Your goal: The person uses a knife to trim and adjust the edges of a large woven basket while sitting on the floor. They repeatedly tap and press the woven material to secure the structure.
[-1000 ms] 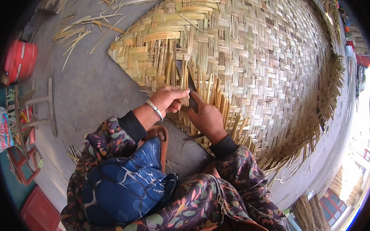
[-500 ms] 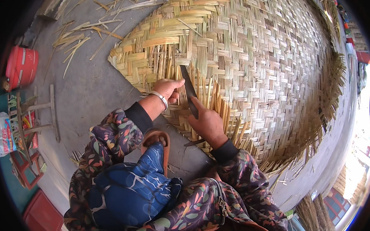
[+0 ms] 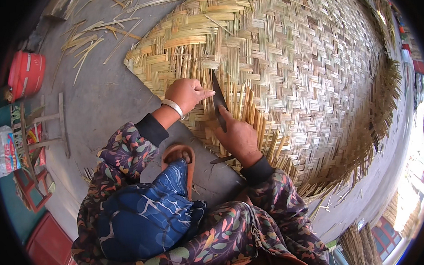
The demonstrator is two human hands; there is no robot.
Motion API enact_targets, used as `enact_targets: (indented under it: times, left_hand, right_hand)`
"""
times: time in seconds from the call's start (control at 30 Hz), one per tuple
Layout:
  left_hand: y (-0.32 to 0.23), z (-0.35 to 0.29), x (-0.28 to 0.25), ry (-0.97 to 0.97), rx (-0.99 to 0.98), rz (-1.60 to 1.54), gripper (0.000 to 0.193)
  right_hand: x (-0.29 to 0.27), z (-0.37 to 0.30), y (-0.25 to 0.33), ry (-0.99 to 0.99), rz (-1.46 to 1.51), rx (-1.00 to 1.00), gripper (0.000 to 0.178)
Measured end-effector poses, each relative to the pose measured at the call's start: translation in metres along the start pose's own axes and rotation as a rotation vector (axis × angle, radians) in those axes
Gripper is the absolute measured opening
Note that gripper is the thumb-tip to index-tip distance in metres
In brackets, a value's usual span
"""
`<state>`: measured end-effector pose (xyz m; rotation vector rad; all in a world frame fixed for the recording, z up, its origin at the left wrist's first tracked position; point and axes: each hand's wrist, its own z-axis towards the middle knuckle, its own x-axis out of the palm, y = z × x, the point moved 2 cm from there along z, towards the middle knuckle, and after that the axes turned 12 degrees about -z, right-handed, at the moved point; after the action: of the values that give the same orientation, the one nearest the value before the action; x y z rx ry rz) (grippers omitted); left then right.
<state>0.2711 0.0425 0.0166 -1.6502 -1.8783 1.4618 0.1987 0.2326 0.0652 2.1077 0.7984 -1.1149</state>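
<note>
A large woven mat of pale split-reed strips (image 3: pixel 294 73) spreads over the floor, its near left edge close to my foot. My right hand (image 3: pixel 240 136) grips a dark, flat, narrow blade (image 3: pixel 218 96). The blade's pointed tip lies against the weave, by a short cross strip. Left of the blade, my left hand (image 3: pixel 186 95) is closed in a pinch, thumb and forefinger together; what they hold is too small to make out. Loose strip ends (image 3: pixel 251 113) stick up beside my right hand. A dark pointed piece (image 3: pixel 222 159) shows below my right wrist; I cannot tell whether it belongs to the blade.
Cut strips (image 3: pixel 85 43) lie scattered on the grey floor at the upper left. A red bucket (image 3: pixel 27 75) and a wooden frame (image 3: pixel 62 126) stand at the left. My sandalled foot (image 3: pixel 179 157) is near the mat's edge. Bundled straw (image 3: pixel 363 244) is at the lower right.
My left hand has moved slightly up and left, and its thumb and forefinger have come together in a pinch. My right hand and the blade have barely moved.
</note>
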Motion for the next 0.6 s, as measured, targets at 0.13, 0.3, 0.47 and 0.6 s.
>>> enact_targets:
  times: [0.13, 0.3, 0.47, 0.6]
  left_hand:
    - [0.013, 0.004, 0.003, -0.138, 0.142, 0.231, 0.049]
    - [0.014, 0.001, 0.004, -0.175, 0.188, 0.129, 0.052]
    - [0.014, -0.004, 0.005, -0.136, 0.222, 0.125, 0.053]
    - [0.012, -0.002, 0.004, -0.127, 0.205, 0.2, 0.054]
  right_hand:
    - [-0.001, -0.001, 0.004, -0.003, -0.03, -0.014, 0.063]
    - [-0.003, -0.001, 0.005, 0.02, -0.073, -0.011, 0.063]
    - [-0.004, -0.001, 0.009, 0.016, -0.113, -0.006, 0.061]
    - [-0.011, -0.007, 0.016, 0.097, -0.192, 0.016, 0.06]
